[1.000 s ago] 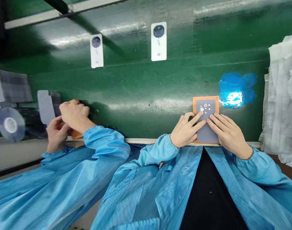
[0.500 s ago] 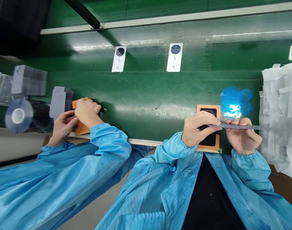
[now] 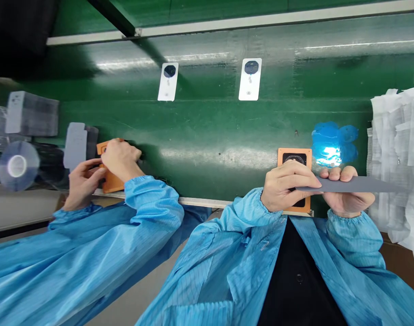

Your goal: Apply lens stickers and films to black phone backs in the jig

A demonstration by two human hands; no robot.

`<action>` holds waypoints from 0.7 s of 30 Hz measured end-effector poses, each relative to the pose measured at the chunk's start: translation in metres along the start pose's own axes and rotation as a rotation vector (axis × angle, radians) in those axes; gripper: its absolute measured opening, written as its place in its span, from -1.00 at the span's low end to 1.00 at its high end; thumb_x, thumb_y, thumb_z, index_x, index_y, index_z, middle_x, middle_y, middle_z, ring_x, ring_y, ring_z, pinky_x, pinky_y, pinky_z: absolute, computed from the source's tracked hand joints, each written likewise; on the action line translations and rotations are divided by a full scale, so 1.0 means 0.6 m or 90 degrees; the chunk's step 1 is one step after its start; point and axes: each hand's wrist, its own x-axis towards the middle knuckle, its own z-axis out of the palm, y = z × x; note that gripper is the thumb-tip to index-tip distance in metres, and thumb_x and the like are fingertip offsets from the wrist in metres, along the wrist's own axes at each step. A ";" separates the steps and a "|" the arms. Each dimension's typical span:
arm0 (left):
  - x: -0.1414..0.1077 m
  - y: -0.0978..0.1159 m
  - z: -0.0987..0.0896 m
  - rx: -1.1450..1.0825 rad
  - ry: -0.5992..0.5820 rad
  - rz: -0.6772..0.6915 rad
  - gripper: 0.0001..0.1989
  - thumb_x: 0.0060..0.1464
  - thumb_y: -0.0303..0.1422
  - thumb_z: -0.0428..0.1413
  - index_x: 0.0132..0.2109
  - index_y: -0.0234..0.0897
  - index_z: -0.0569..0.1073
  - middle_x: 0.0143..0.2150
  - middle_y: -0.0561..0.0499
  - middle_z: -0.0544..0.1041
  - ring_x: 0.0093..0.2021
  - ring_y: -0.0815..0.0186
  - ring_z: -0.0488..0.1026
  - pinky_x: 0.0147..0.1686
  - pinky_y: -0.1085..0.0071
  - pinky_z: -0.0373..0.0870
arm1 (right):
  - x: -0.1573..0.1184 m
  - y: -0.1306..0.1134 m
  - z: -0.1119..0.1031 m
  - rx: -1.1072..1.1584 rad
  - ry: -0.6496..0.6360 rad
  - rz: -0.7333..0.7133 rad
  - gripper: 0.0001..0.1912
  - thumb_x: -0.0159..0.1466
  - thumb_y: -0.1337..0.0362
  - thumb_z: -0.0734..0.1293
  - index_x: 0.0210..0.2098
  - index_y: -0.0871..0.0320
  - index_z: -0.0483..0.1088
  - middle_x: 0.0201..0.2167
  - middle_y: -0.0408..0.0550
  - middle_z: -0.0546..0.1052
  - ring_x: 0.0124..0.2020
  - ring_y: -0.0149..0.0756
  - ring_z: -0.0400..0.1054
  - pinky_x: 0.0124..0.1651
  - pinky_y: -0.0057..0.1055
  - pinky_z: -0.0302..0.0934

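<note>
A thin grey panel (image 3: 359, 184) is held up, tilted nearly edge-on, above the bench edge. My left hand (image 3: 285, 185) pinches its left end between thumb and fingers. Curled around its middle is my right hand (image 3: 348, 202), with fingertips showing past the far edge and the palm partly hidden. Below my left hand lies an orange frame fixture (image 3: 309, 181) with a black inset; the hand covers much of it. Just right of the fixture is a patch of shiny blue film pieces (image 3: 334, 138).
White phone-shaped panels with dark round camera areas (image 3: 250, 86) (image 3: 167, 86) lie farther back. White wrapping sheets (image 3: 393, 158) are piled at right. At left, a co-worker's hands (image 3: 117, 156) work over another orange fixture (image 3: 112, 181), near grey panel stacks (image 3: 74, 147) and a tape roll (image 3: 17, 166).
The grey panel has tilted from edge-on so more of its flat face shows. My left hand has shifted slightly right along with it. The co-worker's hands stay at their fixture.
</note>
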 end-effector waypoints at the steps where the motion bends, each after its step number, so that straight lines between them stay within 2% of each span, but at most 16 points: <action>1: 0.000 0.000 0.002 -0.005 0.005 0.010 -0.81 0.16 -0.44 0.37 -0.09 -0.23 0.59 -0.24 0.00 0.64 -0.26 0.31 0.63 -0.24 0.34 0.59 | 0.000 0.001 0.001 0.005 -0.005 0.003 -0.86 0.03 0.11 0.49 -0.41 -0.04 0.60 -0.43 -0.07 0.60 -0.23 -0.15 0.54 -0.06 -0.16 0.49; 5: 0.004 0.004 0.006 -0.011 0.025 0.000 -0.84 0.18 -0.41 0.36 -0.10 -0.24 0.59 -0.23 0.01 0.62 -0.26 0.33 0.61 -0.22 0.36 0.59 | 0.003 0.003 0.006 0.031 -0.024 0.014 -0.86 0.04 0.13 0.50 -0.39 -0.01 0.60 -0.41 -0.08 0.62 -0.21 -0.19 0.56 -0.03 -0.22 0.50; 9: 0.009 0.008 0.003 -0.003 0.055 -0.029 -0.82 0.13 -0.47 0.39 -0.12 -0.27 0.61 -0.21 0.00 0.63 -0.21 0.33 0.62 -0.15 0.39 0.61 | 0.005 0.002 0.013 0.017 -0.025 -0.003 -0.85 0.06 0.12 0.52 -0.38 0.00 0.60 -0.41 -0.08 0.62 -0.21 -0.20 0.57 -0.02 -0.24 0.52; 13: -0.002 0.010 0.009 -0.058 0.085 -0.091 -0.82 0.12 -0.48 0.39 -0.13 -0.22 0.62 -0.20 0.03 0.65 -0.15 0.32 0.66 -0.06 0.36 0.64 | -0.008 0.017 0.025 -0.110 -0.020 -0.079 -0.80 0.06 0.12 0.60 -0.34 -0.04 0.62 -0.37 -0.12 0.64 -0.22 -0.16 0.57 -0.01 -0.13 0.52; 16: -0.011 0.002 0.021 -0.107 0.139 -0.190 -0.89 0.15 -0.38 0.39 -0.20 -0.22 0.63 -0.26 0.05 0.64 -0.20 0.35 0.64 -0.12 0.38 0.60 | -0.006 0.036 0.037 -0.235 0.034 -0.125 -0.80 0.04 0.23 0.65 -0.38 -0.02 0.60 -0.38 -0.15 0.63 -0.27 -0.15 0.55 -0.07 -0.08 0.53; 18: 0.003 -0.018 0.020 -0.111 0.168 -0.281 -0.83 0.18 -0.27 0.38 -0.26 -0.26 0.61 -0.31 0.05 0.61 -0.26 0.38 0.59 -0.19 0.42 0.54 | 0.024 0.039 0.048 -0.275 0.091 -0.144 -0.78 0.04 0.26 0.65 -0.41 0.00 0.56 -0.40 -0.17 0.61 -0.28 -0.14 0.54 -0.08 -0.06 0.54; 20: 0.043 -0.056 0.003 -0.088 0.144 -0.349 -0.71 0.17 -0.13 0.37 -0.23 -0.29 0.59 -0.29 0.03 0.60 -0.26 0.39 0.57 -0.21 0.45 0.50 | 0.087 0.030 0.062 -0.256 0.118 -0.161 -0.71 0.01 0.28 0.67 -0.35 0.00 0.55 -0.34 -0.19 0.61 -0.19 -0.14 0.55 0.00 -0.07 0.53; 21: 0.073 -0.081 -0.013 -0.068 0.107 -0.366 -0.64 0.15 -0.07 0.37 -0.17 -0.29 0.58 -0.24 0.01 0.61 -0.22 0.36 0.57 -0.18 0.43 0.49 | 0.128 0.021 0.069 -0.229 0.114 -0.167 -0.66 -0.01 0.27 0.68 -0.31 -0.01 0.54 -0.29 -0.19 0.61 -0.11 -0.14 0.56 0.05 -0.09 0.52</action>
